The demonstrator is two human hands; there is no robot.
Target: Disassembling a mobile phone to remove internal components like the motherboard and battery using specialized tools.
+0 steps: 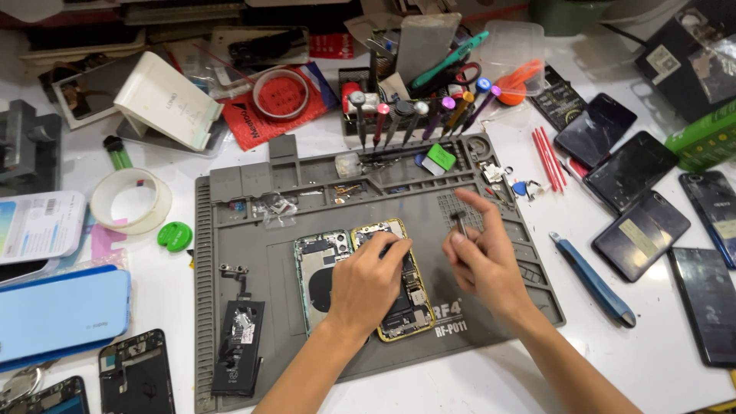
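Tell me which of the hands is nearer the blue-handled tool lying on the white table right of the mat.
Right. The right hand hovers over the grey mat's right part, a gap left of the blue-handled tool. The left hand rests on the opened phone, farther left.

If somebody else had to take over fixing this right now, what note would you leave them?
Left hand: resting on the opened yellow-framed phone, fingers on its upper part, steadying it.
Right hand: fingers pinching a thin dark screwdriver upright above the grey silicone work mat.
Beside the phone lies its silver back shell; a black battery sits on the mat's left part.
Done: phone opened, insides exposed.
Left: cannot tell which screws remain; spare drivers stand in the black tool rack.
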